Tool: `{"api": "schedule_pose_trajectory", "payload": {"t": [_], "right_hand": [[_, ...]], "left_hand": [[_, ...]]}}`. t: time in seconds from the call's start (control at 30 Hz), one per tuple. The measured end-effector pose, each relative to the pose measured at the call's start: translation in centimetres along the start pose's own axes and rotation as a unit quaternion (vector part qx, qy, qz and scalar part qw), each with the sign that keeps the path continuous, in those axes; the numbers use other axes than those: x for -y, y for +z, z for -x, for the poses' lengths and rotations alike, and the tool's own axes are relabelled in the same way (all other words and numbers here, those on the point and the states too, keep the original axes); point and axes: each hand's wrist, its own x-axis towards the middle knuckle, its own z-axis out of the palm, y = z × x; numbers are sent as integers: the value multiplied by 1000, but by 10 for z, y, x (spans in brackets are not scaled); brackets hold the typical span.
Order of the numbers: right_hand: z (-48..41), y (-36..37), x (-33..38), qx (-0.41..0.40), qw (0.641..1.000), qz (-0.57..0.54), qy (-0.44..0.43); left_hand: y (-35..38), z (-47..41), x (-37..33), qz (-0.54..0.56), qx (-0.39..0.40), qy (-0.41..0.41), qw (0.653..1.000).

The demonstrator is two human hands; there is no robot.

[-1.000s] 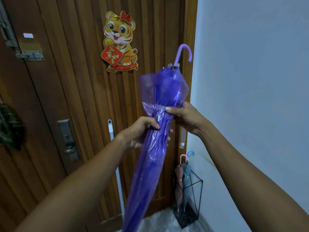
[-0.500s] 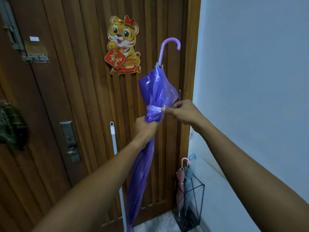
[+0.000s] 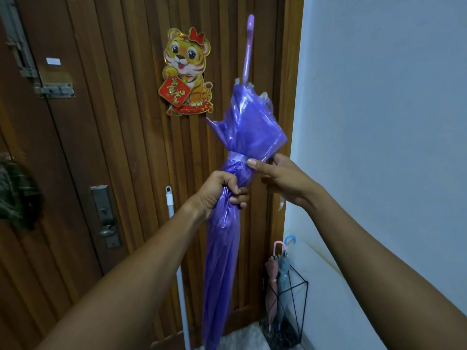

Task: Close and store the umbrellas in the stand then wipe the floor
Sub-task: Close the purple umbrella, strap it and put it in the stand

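A closed purple umbrella [image 3: 225,248] stands upright in front of me, handle up. My left hand [image 3: 218,192] grips its folded canopy around the middle. Just above it, my right hand [image 3: 280,178] pinches the pale strap wound round the canopy, thumb pressed on the band. Above the strap the plastic flares out loosely. A black wire umbrella stand [image 3: 300,306] sits on the floor at the lower right against the wall. It holds a pink umbrella [image 3: 271,279] and a blue umbrella [image 3: 284,269], both closed.
A wooden door [image 3: 113,147] with a tiger decoration [image 3: 188,72] fills the left and centre. A white mop pole [image 3: 177,261] leans against it. The lock plate and knob [image 3: 106,218] are at the left. A white wall [image 3: 379,122] is on the right.
The umbrella has been lifted and turned, so its hooked handle now shows edge-on. The strap is wound tighter round the canopy, with my right thumb still on it.
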Motion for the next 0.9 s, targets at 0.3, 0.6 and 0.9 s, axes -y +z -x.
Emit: {"api": "schedule_pose_trajectory", "payload": {"t": [0.3,0.6,0.9], "right_hand": [[-11,8,-15,-178,978,73,-79],[-21,22,-5,-169,939,299,-27],[-17,18,0,-183,930,316,-31]], "left_hand": [[-7,-2,7,-271,-167,65,946],[-8,-21,26,-387,-402,147,817],[-10,-15,13,-303,-355,79,881]]}}
